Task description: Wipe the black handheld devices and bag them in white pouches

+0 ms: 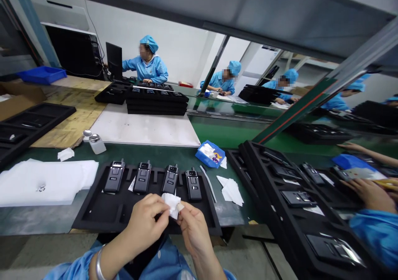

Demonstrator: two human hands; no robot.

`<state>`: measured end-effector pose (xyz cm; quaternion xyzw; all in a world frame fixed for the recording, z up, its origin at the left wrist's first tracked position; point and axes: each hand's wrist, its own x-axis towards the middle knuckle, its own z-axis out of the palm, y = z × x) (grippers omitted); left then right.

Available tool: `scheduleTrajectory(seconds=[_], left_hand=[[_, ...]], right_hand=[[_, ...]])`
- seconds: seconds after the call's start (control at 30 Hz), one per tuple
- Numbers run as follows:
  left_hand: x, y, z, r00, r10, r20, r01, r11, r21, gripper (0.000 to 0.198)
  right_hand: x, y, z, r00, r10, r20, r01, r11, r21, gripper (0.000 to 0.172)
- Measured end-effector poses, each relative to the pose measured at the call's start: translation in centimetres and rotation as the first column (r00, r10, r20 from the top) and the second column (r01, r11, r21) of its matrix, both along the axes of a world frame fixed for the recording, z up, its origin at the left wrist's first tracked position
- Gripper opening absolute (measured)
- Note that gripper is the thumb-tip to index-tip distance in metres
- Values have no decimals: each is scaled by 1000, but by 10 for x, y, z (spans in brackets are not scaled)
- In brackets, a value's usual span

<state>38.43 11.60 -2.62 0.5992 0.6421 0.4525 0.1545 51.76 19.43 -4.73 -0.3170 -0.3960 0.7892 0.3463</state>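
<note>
Between my fingertips is a crumpled white wipe (171, 202), above the front part of a black foam tray (139, 217). My left hand (148, 218) pinches the wipe from the left side. On the other side, my right hand (193, 226) grips it between thumb and fingers. Several black handheld radios stand in a row in the tray: one at the left (114, 179), another beside it (142, 180), a third (170, 181) just behind the wipe, and the rightmost (193, 185). White paper slips show under some of them.
White plastic bags (46, 182) lie at left near a dispenser bottle (97, 144). A blue bin (210, 153) and loose wipes (231, 191) sit to the right. Stacked trays (298, 205) slant at right, beside a co-worker's hand (371, 195). Several people in blue work behind.
</note>
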Motion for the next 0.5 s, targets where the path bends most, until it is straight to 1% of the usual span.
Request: scheduleTrajectory(seconds=[0.03,0.1,0.2,0.27,0.3,0.33,0.37,0.43,0.5], left_hand=[[-2,2,0,994,-5,105,9,999,-37,19],[-5,5,0,956,2,295,28,995,-99,18],[-11,11,-1,835,47,548,61,983,-176,18],[-14,13,-1,754,84,651,75,974,-212,22],[-15,13,0,740,96,666,71,973,-218,24],[-16,12,2,749,99,655,60,975,-216,25],[-15,10,4,780,97,619,43,978,-206,25],[-12,6,11,882,81,464,1,985,-175,23],[-7,1,17,971,52,234,-19,990,-138,21]], right_hand=[[0,0,-1,1000,3,0,-3,1000,-1,32],[1,0,-2,1000,11,0,-11,1000,-3,32],[1,-1,-2,1000,18,6,-18,1000,-12,33],[0,-1,-1,1000,27,16,-26,999,-25,36],[0,-1,-1,999,28,23,-27,999,-32,38],[-1,-1,-1,999,27,30,-26,999,-36,39],[-1,-2,-1,999,25,35,-23,999,-39,39],[-3,-3,0,999,20,35,-19,999,-38,37],[-4,-4,0,1000,23,19,-22,999,-31,34]])
